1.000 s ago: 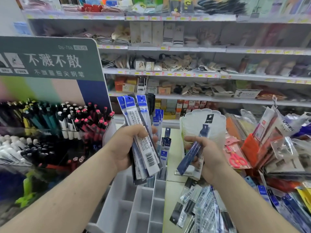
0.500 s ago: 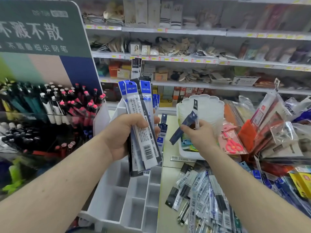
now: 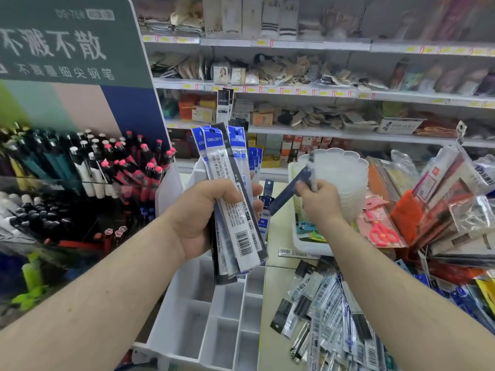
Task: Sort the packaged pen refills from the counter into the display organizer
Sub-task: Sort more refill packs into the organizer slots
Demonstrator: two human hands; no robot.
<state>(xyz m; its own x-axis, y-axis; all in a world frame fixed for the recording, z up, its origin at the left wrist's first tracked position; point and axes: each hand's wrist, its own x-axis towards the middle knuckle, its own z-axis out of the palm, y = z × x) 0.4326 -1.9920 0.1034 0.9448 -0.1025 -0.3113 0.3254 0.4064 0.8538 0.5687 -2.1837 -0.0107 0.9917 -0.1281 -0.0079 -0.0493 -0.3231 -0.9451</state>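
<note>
The left hand (image 3: 198, 218) is raised in front of the chest, forearm reaching in from the lower left, its fingers (image 3: 255, 188) and thumb clenched round a fanned bundle of long flat refill packets in clear plastic with blue card headers (image 3: 235, 199). The packets stand nearly upright, headers on top, white barcode labels near their lower ends, which hang over the white plastic display organizer with open rectangular compartments (image 3: 214, 325). The right hand (image 3: 318, 202) is held up to the right at much the same height, back towards the camera, fingertips pinching one slim dark-blue refill packet (image 3: 292, 190) that slants down to the left towards the bundle; it is blurred.

Below the right forearm a loose heap of glossy clear refill packets with barcodes (image 3: 329, 328) lies on the pale bench (image 3: 276, 290). Behind the right hand stands a stack of translucent white scalloped trays (image 3: 345, 170). On the left, a rack of pens with pink and white caps (image 3: 120, 170) stands under a green sign with white lettering (image 3: 67, 41).

Compared with half a second ago, the dark-blue packet rides a little higher and leans closer to the bundle, while the left hand's grip looks unchanged.
</note>
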